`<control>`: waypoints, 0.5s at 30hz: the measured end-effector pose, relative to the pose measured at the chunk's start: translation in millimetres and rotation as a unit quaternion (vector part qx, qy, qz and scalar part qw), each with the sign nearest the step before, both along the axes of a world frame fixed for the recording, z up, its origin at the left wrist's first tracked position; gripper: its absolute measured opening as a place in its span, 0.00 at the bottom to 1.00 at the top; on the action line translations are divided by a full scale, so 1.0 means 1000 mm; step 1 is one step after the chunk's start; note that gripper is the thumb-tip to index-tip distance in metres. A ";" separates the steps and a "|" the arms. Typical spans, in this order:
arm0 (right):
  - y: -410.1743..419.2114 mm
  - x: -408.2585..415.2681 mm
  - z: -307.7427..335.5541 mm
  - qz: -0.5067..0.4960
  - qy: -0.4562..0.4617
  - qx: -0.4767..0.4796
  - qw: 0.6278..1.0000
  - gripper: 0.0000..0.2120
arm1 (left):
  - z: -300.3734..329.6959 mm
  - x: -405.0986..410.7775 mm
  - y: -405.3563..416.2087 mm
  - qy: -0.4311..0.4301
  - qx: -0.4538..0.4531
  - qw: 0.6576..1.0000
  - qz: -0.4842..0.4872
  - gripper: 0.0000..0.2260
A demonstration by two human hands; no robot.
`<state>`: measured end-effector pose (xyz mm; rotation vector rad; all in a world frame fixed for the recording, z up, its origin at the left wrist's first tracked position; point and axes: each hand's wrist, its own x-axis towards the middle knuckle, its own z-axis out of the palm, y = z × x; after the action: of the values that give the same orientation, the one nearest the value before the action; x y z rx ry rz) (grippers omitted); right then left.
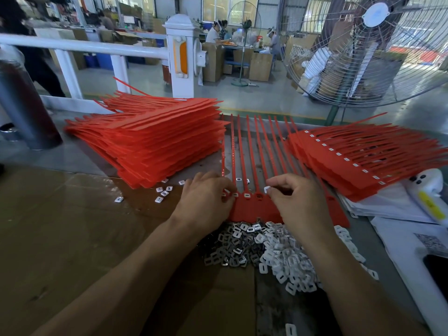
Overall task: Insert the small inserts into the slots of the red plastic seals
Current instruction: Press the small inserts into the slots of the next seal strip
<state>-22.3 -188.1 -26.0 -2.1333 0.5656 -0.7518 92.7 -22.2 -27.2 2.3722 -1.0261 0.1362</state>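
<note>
Head view: right hand (299, 202) is pinching a small white plastic insert (267, 189), left hand (206, 200) is pressing the flat red plastic seal strip (254, 209); mid-row, it's probably heading for the empty slot (259, 196) next.

Two bare forearms enter from the bottom of the frame; no sleeve covers either one up to the lower edge; the left hand (206, 200) and right hand (299, 202) are ungloved, with short nails.

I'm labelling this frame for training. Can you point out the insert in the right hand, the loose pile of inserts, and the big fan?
Insert (267, 189): head view, on its white face between the fingertips.
Pile of inserts (278, 253): head view, middle of the heap.
Fan (378, 44): head view, on the wire guard.
</note>
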 end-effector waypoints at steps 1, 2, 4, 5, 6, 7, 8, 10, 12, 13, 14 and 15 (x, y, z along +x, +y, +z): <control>0.000 0.001 0.000 -0.001 0.005 -0.006 1.000 0.07 | 0.000 0.000 0.000 0.002 0.000 1.000 0.000 0.10; -0.001 0.003 -0.001 -0.002 0.010 -0.011 1.000 0.07 | 0.000 -0.001 0.000 0.004 0.000 1.000 0.000 0.10; 0.000 0.007 -0.001 -0.005 0.025 -0.018 1.000 0.06 | 0.000 -0.001 0.000 0.008 -0.001 1.000 -0.002 0.10; 0.000 0.009 -0.001 -0.005 0.033 -0.022 0.999 0.06 | 0.000 -0.002 0.000 0.012 -0.002 1.000 -0.002 0.11; 0.001 0.011 -0.002 -0.005 0.042 -0.026 0.999 0.06 | 0.001 -0.002 0.000 0.015 -0.002 1.000 -0.002 0.11; 0.002 0.013 -0.002 -0.005 0.050 -0.033 0.998 0.06 | 0.001 -0.002 0.000 0.018 -0.002 1.000 -0.002 0.11; 0.002 0.015 -0.002 -0.004 0.057 -0.040 0.998 0.06 | 0.002 -0.002 0.000 0.019 -0.001 1.000 -0.002 0.11; 0.003 0.017 -0.003 -0.002 0.069 -0.050 0.996 0.06 | 0.003 -0.002 0.000 0.020 0.003 1.000 -0.001 0.11; 0.002 0.018 -0.003 0.000 0.079 -0.053 0.995 0.06 | 0.003 -0.003 0.000 0.023 0.006 1.000 -0.001 0.12; 0.002 0.019 -0.004 0.000 0.083 -0.054 0.995 0.06 | 0.003 -0.003 -0.001 0.024 0.007 1.000 -0.002 0.12; 0.001 0.019 -0.004 -0.001 0.086 -0.056 0.995 0.06 | 0.003 -0.003 -0.001 0.024 0.007 1.000 -0.003 0.12; 0.001 0.020 -0.004 -0.001 0.087 -0.057 0.995 0.06 | 0.003 -0.003 -0.001 0.025 0.007 1.000 -0.004 0.12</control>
<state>-2.8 -187.3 -30.3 -2.3193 0.6298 -0.6170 89.3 -23.2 -23.9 2.3723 -1.0156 0.0669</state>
